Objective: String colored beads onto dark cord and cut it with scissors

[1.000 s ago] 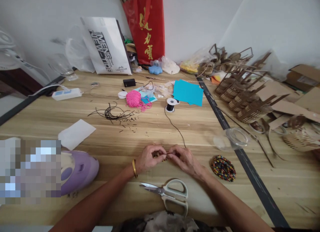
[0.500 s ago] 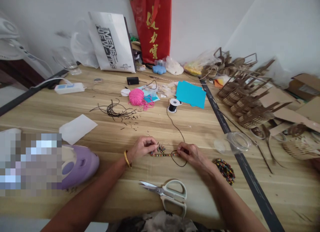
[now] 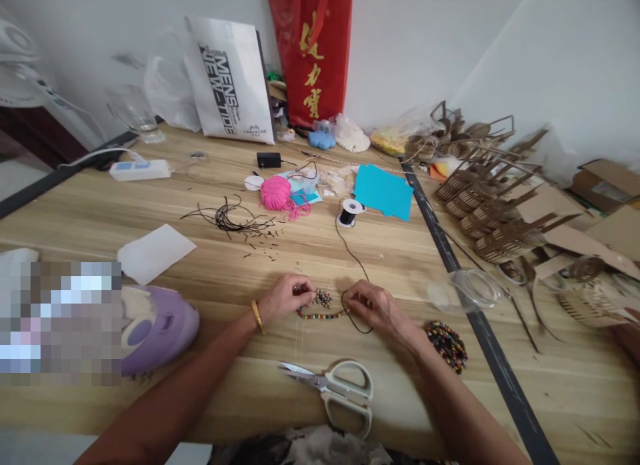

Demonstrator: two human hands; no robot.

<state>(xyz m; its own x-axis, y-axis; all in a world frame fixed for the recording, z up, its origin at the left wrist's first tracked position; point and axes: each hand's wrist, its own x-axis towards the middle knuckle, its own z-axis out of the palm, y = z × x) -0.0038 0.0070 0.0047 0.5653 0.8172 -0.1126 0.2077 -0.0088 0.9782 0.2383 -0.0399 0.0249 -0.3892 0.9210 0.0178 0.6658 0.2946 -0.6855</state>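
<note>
A string of small multicoloured beads sags between my hands, low over the wooden table. My left hand, with a gold bangle at the wrist, is closed in a pinch at the string's left end. My right hand pinches the other end, where a loop of black cord hangs below the fingers. That cord runs back to a white spool. Loose beads lie in a small heap between the hands, close to my left fingertips. What exactly sits inside each pinch is too small to see.
Scissors lie partly open near my body. Right of my right forearm is a coil of strung beads. A purple object stands at left. Farther back are cut black cords, pink yarn and blue sheets; woven baskets crowd the right.
My right hand has shifted slightly left and up, and the bead string now curves lower between the hands. My left hand stays almost in place. The camera view has tilted a little.
</note>
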